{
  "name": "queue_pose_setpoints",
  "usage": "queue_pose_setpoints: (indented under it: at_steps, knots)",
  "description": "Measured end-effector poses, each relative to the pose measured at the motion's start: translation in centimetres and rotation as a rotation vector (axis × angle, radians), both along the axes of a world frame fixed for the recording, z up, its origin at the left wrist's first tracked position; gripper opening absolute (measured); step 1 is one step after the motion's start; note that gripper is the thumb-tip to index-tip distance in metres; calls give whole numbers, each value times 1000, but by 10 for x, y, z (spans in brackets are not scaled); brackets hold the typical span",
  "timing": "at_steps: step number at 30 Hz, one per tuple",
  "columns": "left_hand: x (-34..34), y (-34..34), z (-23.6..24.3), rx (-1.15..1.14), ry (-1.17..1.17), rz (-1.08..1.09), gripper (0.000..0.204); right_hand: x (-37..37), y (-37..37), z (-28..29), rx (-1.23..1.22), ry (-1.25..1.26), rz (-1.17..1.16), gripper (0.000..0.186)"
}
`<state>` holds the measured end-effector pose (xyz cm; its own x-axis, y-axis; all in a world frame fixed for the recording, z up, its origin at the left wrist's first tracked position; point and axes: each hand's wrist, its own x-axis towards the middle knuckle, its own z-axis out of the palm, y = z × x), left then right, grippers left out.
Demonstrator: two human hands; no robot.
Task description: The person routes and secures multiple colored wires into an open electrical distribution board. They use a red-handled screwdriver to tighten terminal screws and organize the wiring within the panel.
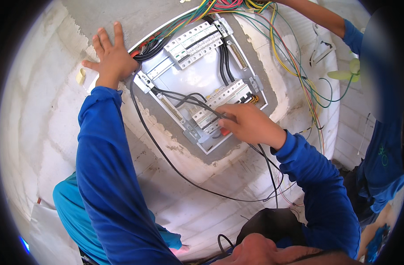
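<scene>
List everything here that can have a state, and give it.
Panel: open, insides exposed
Upper breakers: mounted in a row; switch positions unclear
Lower breakers: mounted, partly hidden; switch positions unclear
Black cables: gripped
Coloured wires: loosely bundled, some trailing
Left hand: fingers spread
Right hand: closed on the black cables

From here I am reading no words or numbers: tiny, illegible marks are showing on the switches (195, 45) near the box's (186, 78) upper edge, and a green emblem (383, 155) is marking a co-worker's blue clothing (387, 134).
</scene>
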<state>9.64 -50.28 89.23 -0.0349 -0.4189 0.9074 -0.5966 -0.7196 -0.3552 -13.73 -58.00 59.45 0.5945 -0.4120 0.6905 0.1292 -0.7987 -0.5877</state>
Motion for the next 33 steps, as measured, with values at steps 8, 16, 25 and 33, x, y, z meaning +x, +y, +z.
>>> queue_pose_setpoints:
  at_steps: [8, 16, 25, 33]
  knots:
    - [-10, 5, -4, -4, 33, -17, 134, 27, 12, 39, -5, 74, -171, 37]
    - [-11, 5, -5, 7, 30, -12, 134, 53, -10, 75, -112, 162, -193, 33]
    - [-4, 2, -1, 35, -26, 67, 149, 89, -52, 100, 129, 191, 309, 22]
    - [4, 20, 6, 179, -33, 11, 147, 126, -81, 90, -389, -34, 251, 24]
